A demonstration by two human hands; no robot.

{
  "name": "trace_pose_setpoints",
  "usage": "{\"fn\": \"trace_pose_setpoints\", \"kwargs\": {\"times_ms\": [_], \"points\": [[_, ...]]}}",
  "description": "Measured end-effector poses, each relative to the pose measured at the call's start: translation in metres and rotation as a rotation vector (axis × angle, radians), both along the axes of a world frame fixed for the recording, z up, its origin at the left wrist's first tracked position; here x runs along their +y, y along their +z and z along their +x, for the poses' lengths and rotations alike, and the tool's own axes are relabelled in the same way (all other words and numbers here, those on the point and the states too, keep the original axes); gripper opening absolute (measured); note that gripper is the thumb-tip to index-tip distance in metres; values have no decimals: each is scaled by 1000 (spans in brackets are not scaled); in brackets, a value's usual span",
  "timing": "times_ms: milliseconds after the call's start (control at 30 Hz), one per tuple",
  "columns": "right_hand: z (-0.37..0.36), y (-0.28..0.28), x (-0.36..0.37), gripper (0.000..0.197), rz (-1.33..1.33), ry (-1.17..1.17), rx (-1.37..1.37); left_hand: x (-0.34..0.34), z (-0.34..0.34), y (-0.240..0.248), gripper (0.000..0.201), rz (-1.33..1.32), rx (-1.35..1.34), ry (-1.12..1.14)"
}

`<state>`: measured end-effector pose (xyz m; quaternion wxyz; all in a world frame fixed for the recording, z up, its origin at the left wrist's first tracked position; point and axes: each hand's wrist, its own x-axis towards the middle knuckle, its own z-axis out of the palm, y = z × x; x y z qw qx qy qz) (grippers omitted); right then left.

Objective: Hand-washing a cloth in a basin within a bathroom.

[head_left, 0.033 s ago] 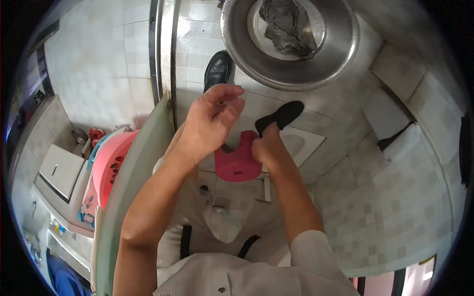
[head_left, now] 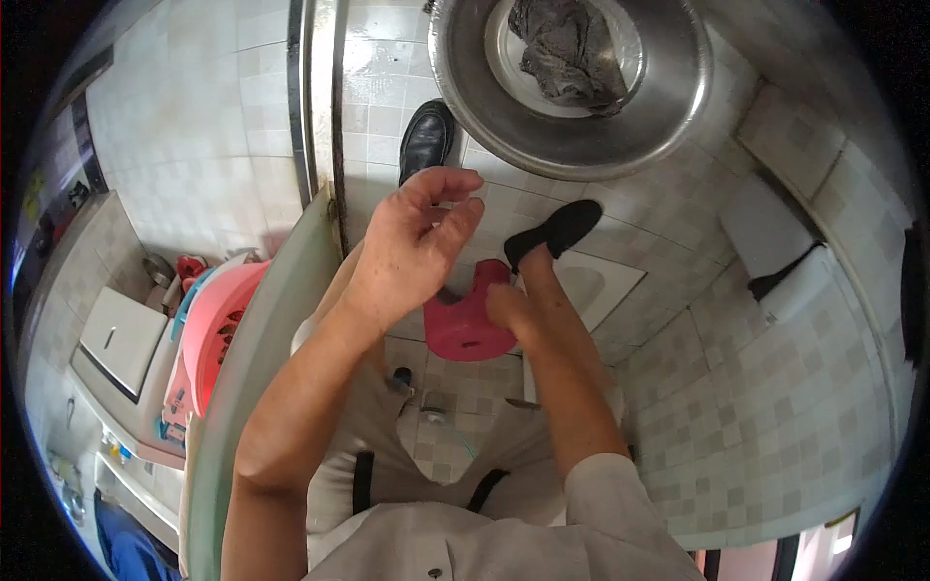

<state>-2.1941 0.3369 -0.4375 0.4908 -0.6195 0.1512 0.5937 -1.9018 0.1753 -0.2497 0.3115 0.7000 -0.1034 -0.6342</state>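
Right hand point(head_left: 510, 312) stays at the pink plastic object point(head_left: 465, 329) (barely shifted).

Lit moderately, in soft, cool light. Glares white on the floor point(head_left: 364, 56) and gleams along the metal basin point(head_left: 686, 121). Dims toward the upper right, and casts only faint shadows. Shows the left hand point(head_left: 412, 242) fairly sharply, but turns soft at the far left. Bends the tiled wall point(head_left: 775, 416) near the edge, then drops to black in rounded corners.
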Motion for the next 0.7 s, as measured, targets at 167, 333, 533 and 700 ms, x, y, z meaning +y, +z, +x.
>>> {"fn": "trace_pose_setpoints", "kwargs": {"times_ms": [167, 333, 533, 700], "points": [[36, 1, 108, 26, -201, -367, -240, -10, 10, -14, 28, -56, -244, -556], [50, -37, 138, 36, -179, -300, -484, -28, 10, -11, 29, -107, -293, -700], [49, -91, 200, 43, -97, -759, -167, -41, 14, -5, 33, -233, -335, -781], [48, -67, 189, 54, 93, -724, -227, -60, 19, 5, 35, -382, -415, -828]]}}
